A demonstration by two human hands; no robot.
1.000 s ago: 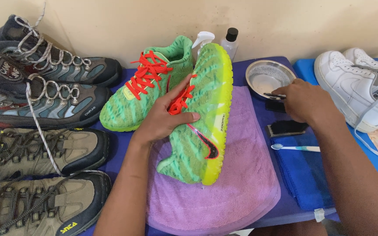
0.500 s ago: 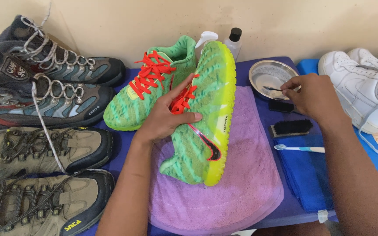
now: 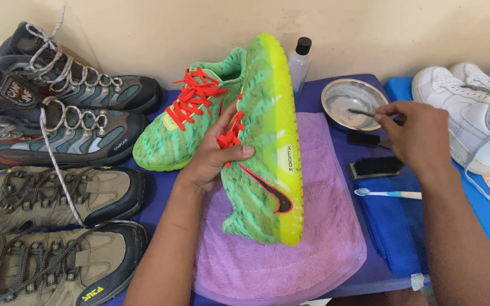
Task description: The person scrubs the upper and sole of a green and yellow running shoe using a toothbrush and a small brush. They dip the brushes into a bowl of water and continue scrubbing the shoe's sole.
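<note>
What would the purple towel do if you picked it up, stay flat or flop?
The purple towel would probably flop: it looks like soft, fuzzy cloth lying limp on the table. It likely feels light, and grippy rather than slippery. The green shoe rests on it, so it may drag.

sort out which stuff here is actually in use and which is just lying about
In use:
left hand gripping the green knit sneaker with yellow sole
right hand holding a small dark brush in the round metal bowl
purple towel

Lying about:
second green sneaker
black bristle brush
blue toothbrush
white sneakers
brown hiking shoes
</note>
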